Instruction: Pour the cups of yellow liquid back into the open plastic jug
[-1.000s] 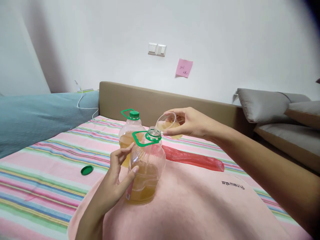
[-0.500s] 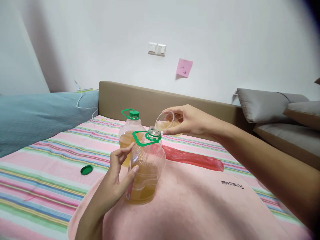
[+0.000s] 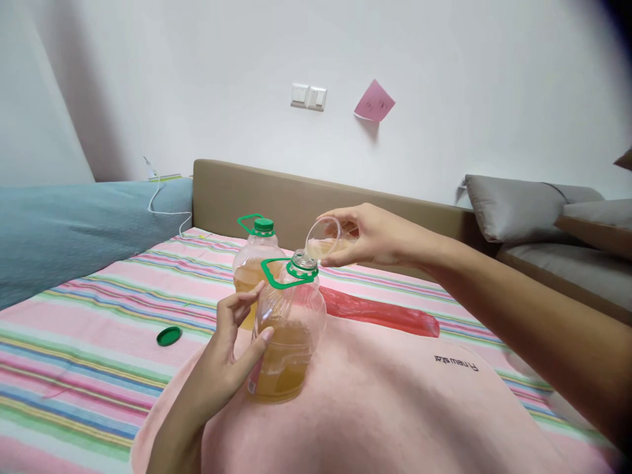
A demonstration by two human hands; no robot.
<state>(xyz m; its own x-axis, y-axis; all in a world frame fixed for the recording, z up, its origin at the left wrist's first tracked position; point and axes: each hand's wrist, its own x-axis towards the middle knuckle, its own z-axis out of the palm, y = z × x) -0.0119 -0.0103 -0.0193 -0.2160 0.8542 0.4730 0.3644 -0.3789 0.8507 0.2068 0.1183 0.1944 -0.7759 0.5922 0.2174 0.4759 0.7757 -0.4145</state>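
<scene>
A clear plastic bottle (image 3: 289, 342) with amber liquid stands uncapped on a pink cloth surface, a green carry ring (image 3: 282, 282) round its neck. My left hand (image 3: 237, 342) grips its left side, thumb on the front and fingers on the side. My right hand (image 3: 368, 234) is closed round a clear cup (image 3: 322, 245). The cup lies tilted, its rim at the bottle's open mouth, with pale liquid near the lip. Just behind stands a second bottle (image 3: 249, 273) with its green cap (image 3: 263, 226) on.
A loose green cap (image 3: 169, 336) lies on the striped sheet (image 3: 83, 355) at left. Red plastic (image 3: 380, 313) stretches out behind the bottle. Grey cushions (image 3: 523, 204) are piled at right, and a beige headboard (image 3: 247, 187) runs along the wall. A pink note (image 3: 375, 101) hangs there.
The pink note on the wall has swung up and to the right. The liquid in the cup looks slightly lower, while both hands keep nearly the same position.
</scene>
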